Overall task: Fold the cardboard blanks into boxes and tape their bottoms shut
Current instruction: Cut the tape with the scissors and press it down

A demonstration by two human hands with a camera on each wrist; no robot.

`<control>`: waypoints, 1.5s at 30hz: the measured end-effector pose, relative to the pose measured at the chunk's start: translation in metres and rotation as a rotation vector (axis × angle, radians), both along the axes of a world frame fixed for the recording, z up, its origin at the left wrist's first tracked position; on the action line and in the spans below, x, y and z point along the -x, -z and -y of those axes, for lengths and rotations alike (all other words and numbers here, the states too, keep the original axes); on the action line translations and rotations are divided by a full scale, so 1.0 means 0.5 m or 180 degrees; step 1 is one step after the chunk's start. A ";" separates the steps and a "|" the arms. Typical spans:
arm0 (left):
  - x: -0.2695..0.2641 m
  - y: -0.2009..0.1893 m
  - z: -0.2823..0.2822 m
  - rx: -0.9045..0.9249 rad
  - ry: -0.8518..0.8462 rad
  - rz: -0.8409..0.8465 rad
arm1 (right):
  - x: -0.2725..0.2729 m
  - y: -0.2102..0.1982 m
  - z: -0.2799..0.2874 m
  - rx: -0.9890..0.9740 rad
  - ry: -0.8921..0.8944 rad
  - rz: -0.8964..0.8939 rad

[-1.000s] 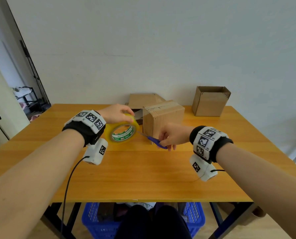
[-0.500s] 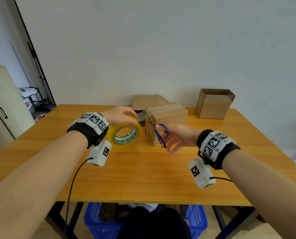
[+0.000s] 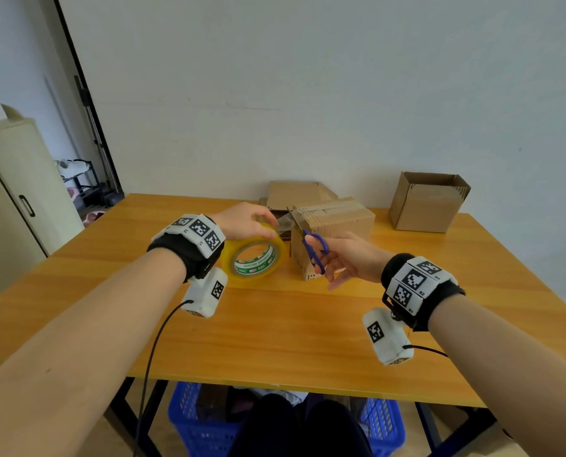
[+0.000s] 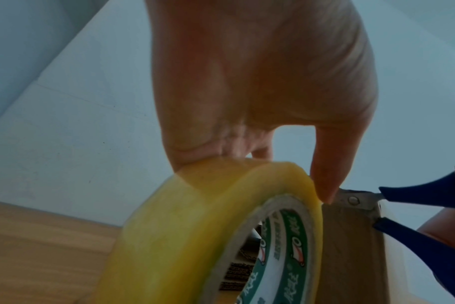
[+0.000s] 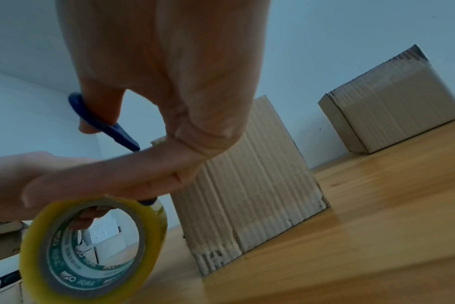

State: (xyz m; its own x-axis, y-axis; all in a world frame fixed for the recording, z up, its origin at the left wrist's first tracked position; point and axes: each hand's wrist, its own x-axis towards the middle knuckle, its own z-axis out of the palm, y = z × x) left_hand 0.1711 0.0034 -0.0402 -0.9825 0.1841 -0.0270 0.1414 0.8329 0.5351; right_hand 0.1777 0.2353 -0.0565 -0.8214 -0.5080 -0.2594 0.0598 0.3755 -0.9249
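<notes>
Bright, even head view; wrist views dim, soft.

Scissors (image 3: 311, 245) blades: we saw them partly hidden behind the tape strip.
Flat blanks (image 3: 299, 194): we found the folded box (image 3: 332, 234) covering them.

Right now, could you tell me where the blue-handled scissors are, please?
In the head view, the blue-handled scissors sit centre-table in the right hand, blades raised at the near cardboard box's top-left corner, right of the yellow tape roll.
</notes>
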 end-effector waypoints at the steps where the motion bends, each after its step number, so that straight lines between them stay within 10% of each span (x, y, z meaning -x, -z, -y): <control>1: 0.000 0.000 -0.001 0.0002 -0.0005 -0.0002 | 0.000 -0.001 0.000 0.0010 -0.0001 -0.0020; 45: 0.003 -0.012 -0.019 0.0588 -0.0164 -0.0177 | -0.014 -0.012 -0.014 0.0137 -0.0080 -0.0190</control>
State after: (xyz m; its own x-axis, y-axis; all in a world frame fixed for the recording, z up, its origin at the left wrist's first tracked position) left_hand 0.1696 0.0128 -0.0341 -0.9915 0.1303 -0.0013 0.1209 0.9231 0.3649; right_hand 0.1848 0.2423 -0.0506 -0.8216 -0.5384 -0.1876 -0.0050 0.3359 -0.9419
